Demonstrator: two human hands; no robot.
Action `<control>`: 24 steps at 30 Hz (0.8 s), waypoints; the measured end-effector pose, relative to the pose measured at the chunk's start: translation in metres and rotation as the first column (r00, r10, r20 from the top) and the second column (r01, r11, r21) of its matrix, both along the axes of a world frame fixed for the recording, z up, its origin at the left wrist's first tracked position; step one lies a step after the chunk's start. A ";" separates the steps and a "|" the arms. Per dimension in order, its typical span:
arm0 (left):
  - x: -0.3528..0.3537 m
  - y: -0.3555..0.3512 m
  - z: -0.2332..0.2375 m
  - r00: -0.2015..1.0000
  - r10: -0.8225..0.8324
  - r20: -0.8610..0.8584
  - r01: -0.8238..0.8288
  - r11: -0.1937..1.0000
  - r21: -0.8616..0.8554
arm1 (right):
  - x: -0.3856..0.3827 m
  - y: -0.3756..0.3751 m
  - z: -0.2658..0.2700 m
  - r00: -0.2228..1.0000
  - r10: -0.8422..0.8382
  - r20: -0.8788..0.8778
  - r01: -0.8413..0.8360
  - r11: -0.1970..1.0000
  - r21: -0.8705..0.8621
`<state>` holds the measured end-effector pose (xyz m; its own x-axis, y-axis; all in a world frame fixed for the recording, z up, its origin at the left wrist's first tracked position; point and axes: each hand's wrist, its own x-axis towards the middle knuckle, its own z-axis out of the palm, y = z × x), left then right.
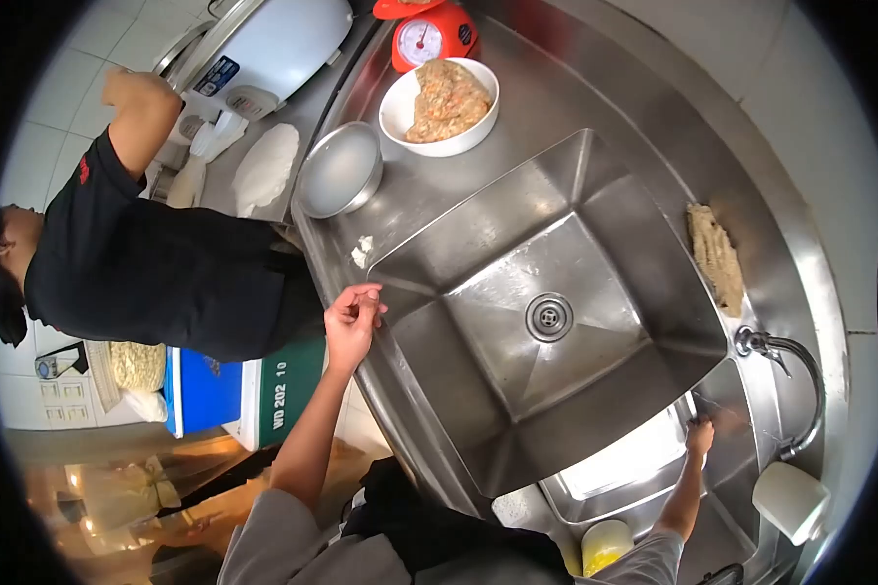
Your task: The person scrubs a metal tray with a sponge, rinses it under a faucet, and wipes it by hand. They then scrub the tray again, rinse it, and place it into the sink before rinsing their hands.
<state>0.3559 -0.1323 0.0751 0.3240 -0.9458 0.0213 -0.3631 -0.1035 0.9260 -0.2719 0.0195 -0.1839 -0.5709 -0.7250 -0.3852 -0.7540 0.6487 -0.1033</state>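
Observation:
My left hand (353,327) hovers by the left rim of the large steel sink (566,283), its fingers loosely curled in with nothing visible in them. Just beyond it, some white crumbs (363,252) lie on the steel ledge. At the lower right, my right hand (699,436) grips the edge of a shiny metal tray (580,509) in the second basin, its fingertips partly hidden. Strong glare covers much of the tray. A metal bowl of cloudy liquid (341,171) and a white bowl of minced mixture (439,105) stand past the large sink.
A red kitchen scale (429,41) stands behind the white bowl. A faucet (800,375) and a tan cloth (715,258) are on the right. A co-worker in a black shirt (166,273) stands at left, near flattened dough (265,168). A yellow-and-white container (607,546) sits low.

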 end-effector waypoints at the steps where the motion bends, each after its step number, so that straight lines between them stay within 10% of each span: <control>1: 0.001 0.000 0.000 1.000 0.006 0.011 -0.006 1.000 0.011 | 0.005 -0.002 -0.003 1.000 -0.023 -0.010 0.022 0.999 -0.031; 13: 0.001 0.001 -0.001 0.999 -0.047 -0.014 0.048 0.999 0.021 | 0.003 -0.006 -0.027 0.996 -0.031 0.078 0.026 0.997 0.066; 15: 0.004 0.003 -0.004 0.997 -0.076 -0.018 0.076 0.997 0.004 | 0.007 -0.015 -0.006 0.926 0.184 0.331 -0.209 0.977 0.042; 16: 0.006 0.002 -0.008 0.996 -0.087 -0.009 0.087 0.996 -0.023 | 0.010 -0.010 0.016 0.680 0.671 0.294 -0.604 0.741 -0.294; 17: 0.006 0.002 -0.009 0.995 -0.097 0.003 0.097 0.994 -0.048 | 0.066 -0.027 0.098 0.637 -0.016 0.770 -0.025 0.999 0.041; 21: 0.011 0.001 -0.011 0.981 -0.164 0.102 0.170 0.984 -0.056 | 0.170 -0.053 0.289 0.180 0.405 0.896 -0.213 0.906 -0.367; 23: 0.010 -0.001 -0.010 0.981 -0.171 0.096 0.181 0.978 -0.104 | 0.187 -0.067 0.314 -0.072 0.643 0.763 0.003 0.765 -0.644; 24: 0.006 0.002 -0.006 0.985 -0.161 0.053 0.168 0.973 -0.158 | 0.204 -0.079 0.327 0.025 0.568 0.822 0.174 0.808 -0.564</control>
